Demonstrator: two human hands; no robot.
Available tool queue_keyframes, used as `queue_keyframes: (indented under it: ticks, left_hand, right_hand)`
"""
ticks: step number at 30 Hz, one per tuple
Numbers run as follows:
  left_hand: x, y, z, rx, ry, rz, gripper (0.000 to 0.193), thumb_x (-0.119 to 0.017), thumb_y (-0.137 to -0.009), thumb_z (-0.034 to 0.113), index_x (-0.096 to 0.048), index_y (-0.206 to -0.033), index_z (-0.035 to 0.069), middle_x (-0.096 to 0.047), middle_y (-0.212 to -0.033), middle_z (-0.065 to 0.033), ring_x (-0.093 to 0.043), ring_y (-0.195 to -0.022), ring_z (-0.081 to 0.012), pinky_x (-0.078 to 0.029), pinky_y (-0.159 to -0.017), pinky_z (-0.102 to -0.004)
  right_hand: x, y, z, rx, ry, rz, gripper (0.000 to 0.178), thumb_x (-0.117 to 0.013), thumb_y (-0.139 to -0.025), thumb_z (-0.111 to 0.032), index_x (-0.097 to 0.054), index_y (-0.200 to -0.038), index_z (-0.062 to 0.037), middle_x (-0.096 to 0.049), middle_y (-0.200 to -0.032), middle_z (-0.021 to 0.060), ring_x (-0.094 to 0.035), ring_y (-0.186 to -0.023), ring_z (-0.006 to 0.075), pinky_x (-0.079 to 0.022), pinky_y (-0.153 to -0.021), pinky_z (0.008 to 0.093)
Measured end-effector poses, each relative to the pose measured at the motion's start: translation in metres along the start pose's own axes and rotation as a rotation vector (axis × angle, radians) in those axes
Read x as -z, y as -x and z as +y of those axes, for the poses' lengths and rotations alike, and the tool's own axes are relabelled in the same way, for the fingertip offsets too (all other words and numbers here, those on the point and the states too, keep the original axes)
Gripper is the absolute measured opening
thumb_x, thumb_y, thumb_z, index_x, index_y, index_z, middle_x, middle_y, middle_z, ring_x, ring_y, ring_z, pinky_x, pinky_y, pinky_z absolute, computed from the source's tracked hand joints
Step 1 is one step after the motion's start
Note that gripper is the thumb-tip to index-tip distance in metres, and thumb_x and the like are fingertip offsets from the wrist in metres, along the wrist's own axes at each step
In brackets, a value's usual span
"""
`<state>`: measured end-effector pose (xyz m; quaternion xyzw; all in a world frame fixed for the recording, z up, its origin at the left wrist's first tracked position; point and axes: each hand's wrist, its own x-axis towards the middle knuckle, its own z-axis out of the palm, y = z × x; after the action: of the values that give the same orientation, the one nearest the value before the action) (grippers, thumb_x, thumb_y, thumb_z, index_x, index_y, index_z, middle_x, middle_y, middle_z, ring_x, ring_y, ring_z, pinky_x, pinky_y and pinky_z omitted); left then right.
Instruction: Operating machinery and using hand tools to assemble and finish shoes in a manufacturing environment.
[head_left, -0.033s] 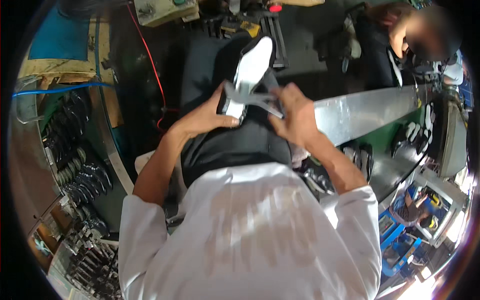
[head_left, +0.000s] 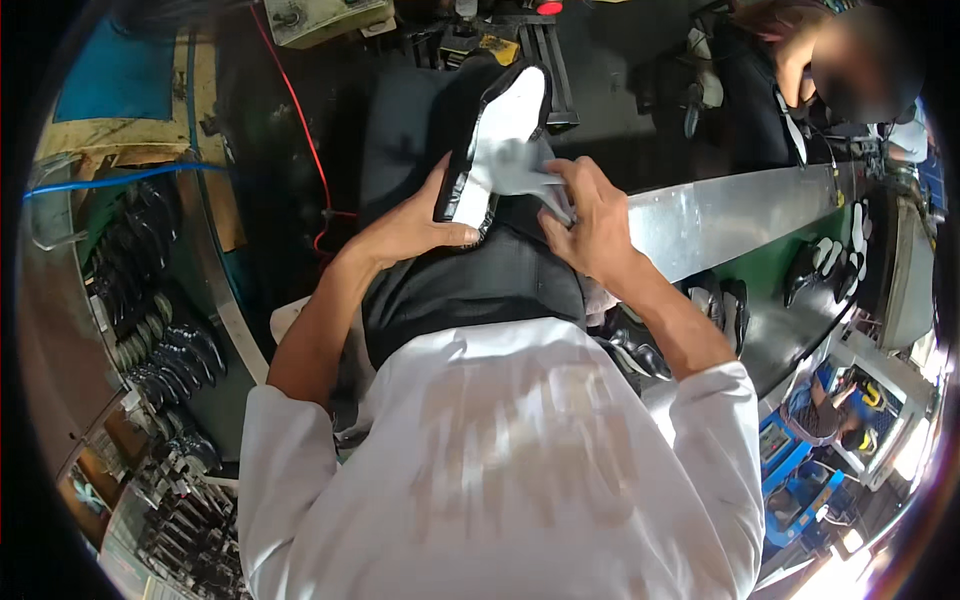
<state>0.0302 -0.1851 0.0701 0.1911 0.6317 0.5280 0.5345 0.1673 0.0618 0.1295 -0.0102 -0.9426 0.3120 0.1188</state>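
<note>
A black shoe upper lies sole side up across my lap, its white insole (head_left: pixel 511 112) facing me and the black edge folded around it. My left hand (head_left: pixel 425 225) is closed round the heel end, thumb pressed on the insole's near end. Grey metal pincers (head_left: pixel 522 172), smeared by motion, reach over the middle of the shoe. Their two handles run to the right, into my right hand (head_left: pixel 597 222), which is closed round them. Whether the jaws touch the shoe, I cannot tell.
A metal ledge (head_left: pixel 740 220) runs off to the right, with several shoes and white insoles beyond it. Racks of black shoes (head_left: pixel 135 235) stand on the left. Another person (head_left: pixel 790 90) sits at the far right. A red cable (head_left: pixel 300 110) hangs at the left.
The pincers' head has shifted away from the shoe's left edge, up and to the right. The shoe has shifted slightly; my left hand keeps its grip.
</note>
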Motion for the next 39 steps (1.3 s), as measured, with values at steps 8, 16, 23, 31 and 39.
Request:
queue_keyframes:
  ticks: [8,16,23,31,39]
  left_hand:
    - [-0.008,0.012,0.004,-0.021,-0.034,0.043,0.125,-0.087,-0.090,0.021,0.001,-0.175,-0.002,-0.018,-0.180,-0.0260,-0.019,-0.168,-0.0324,-0.017,-0.135,-0.0405]
    - [-0.001,0.011,-0.013,-0.091,-0.110,0.047,0.124,-0.086,-0.091,0.023,0.001,-0.176,0.000,-0.022,-0.180,-0.0250,-0.023,-0.167,-0.0332,-0.023,-0.134,-0.0402]
    - [0.017,0.030,-0.012,-0.078,0.347,0.111,0.105,-0.079,-0.090,0.011,-0.018,-0.174,-0.002,-0.042,-0.171,-0.0177,-0.039,-0.158,-0.0271,-0.030,-0.131,-0.0404]
    - [0.006,0.152,-0.071,-0.442,1.366,0.124,0.090,-0.069,-0.093,0.001,-0.028,-0.172,0.012,-0.059,-0.152,-0.0203,-0.067,-0.129,-0.0457,-0.051,-0.108,-0.0739]
    - [-0.021,0.345,-0.163,-0.275,0.930,1.672,0.098,-0.077,-0.091,0.012,-0.026,-0.175,0.016,-0.057,-0.150,-0.0166,-0.064,-0.130,-0.0356,-0.060,-0.100,-0.0617]
  right_hand:
    - [0.004,-0.033,0.033,-0.020,0.199,0.046,0.028,-0.074,-0.087,-0.016,-0.061,-0.106,-0.0009,-0.071,-0.085,0.0199,-0.075,-0.079,0.0440,-0.062,-0.070,0.0480]
    - [0.005,-0.048,0.027,-0.170,0.178,-0.109,0.029,-0.080,-0.084,-0.010,-0.059,-0.101,-0.0002,-0.073,-0.092,0.0229,-0.074,-0.084,0.0460,-0.059,-0.076,0.0532]
    - [-0.020,-0.023,0.027,-0.134,0.294,-0.350,0.036,-0.080,-0.079,-0.010,-0.056,-0.105,-0.0039,-0.073,-0.093,0.0207,-0.072,-0.092,0.0495,-0.058,-0.077,0.0551]
    - [-0.057,-0.006,0.013,-0.639,-0.508,-0.094,0.010,-0.065,-0.093,-0.005,-0.065,-0.102,-0.0040,-0.058,-0.075,0.0006,-0.057,-0.064,0.0130,-0.045,-0.060,0.0339]
    - [-0.066,-0.020,0.070,-1.101,-1.182,-0.098,0.037,-0.068,-0.099,-0.017,-0.041,-0.075,-0.0197,-0.027,-0.067,-0.0056,-0.028,-0.054,0.0113,-0.025,-0.051,0.0313]
